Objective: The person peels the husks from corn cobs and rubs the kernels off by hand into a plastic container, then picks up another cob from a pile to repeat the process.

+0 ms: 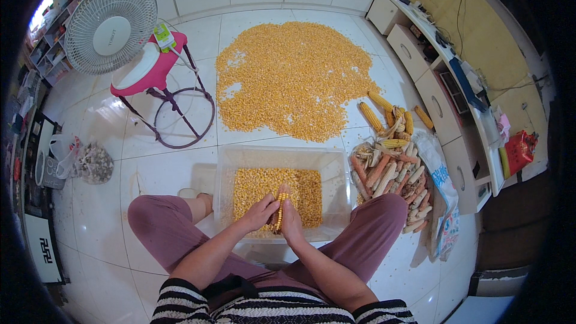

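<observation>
Both my hands are on one partly shelled corn cob [281,211], held upright over a clear plastic bin [337,175]. My left hand [260,212] grips its left side, the thumb reaching toward the kernels. Along the right side my right hand [292,221] wraps the cob. A strip of yellow kernels still shows between the two hands, with bare reddish cob beside it. Below them, loose corn kernels [270,184] cover the bottom of the bin, which stands on the floor between my knees.
Beyond the bin a wide layer of kernels [288,81] covers the tiles. At right lie stripped cobs [391,175], several unshelled ears [371,117] and a woven sack [443,216]. A fan [112,33] and a pink stool [148,69] stand at left; drawers [432,94] line the right.
</observation>
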`<action>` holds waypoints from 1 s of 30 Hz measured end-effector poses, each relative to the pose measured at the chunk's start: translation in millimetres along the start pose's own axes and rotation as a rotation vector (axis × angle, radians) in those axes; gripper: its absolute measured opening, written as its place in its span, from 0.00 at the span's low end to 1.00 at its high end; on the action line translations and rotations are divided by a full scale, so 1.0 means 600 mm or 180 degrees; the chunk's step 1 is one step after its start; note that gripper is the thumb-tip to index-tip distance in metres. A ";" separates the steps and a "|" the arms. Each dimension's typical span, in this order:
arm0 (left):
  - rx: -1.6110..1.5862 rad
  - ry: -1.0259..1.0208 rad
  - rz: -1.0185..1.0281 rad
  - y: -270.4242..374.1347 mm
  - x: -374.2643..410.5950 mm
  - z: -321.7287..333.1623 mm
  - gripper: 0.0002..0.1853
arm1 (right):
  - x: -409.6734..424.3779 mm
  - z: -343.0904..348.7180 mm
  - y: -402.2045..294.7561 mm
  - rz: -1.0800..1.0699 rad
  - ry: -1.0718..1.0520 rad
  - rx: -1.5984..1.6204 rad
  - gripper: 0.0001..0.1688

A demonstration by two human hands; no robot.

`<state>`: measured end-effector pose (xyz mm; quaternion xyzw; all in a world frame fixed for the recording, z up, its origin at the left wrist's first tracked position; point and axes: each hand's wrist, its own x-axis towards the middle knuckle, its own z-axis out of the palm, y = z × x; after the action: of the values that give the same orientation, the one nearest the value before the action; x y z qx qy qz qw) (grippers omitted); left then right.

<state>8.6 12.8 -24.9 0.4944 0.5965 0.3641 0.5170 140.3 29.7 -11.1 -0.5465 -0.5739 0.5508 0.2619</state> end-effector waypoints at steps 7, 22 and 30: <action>-0.0313 -0.0012 -0.0381 0.016 0.001 -0.003 0.17 | -0.004 -0.002 -0.007 -0.0111 0.0029 -0.0416 0.34; -0.0314 0.0424 -0.0238 0.022 0.002 -0.004 0.22 | -0.017 -0.005 -0.030 -0.0066 -0.0134 -0.0949 0.32; 0.0253 0.0333 -0.0858 0.032 0.007 -0.016 0.29 | -0.023 -0.004 -0.046 -0.0131 -0.0312 -0.1363 0.28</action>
<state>3.7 22.3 -5.8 0.4103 0.6976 0.2927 0.5093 137.0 23.4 19.1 -0.5504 -0.7008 0.4369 0.1228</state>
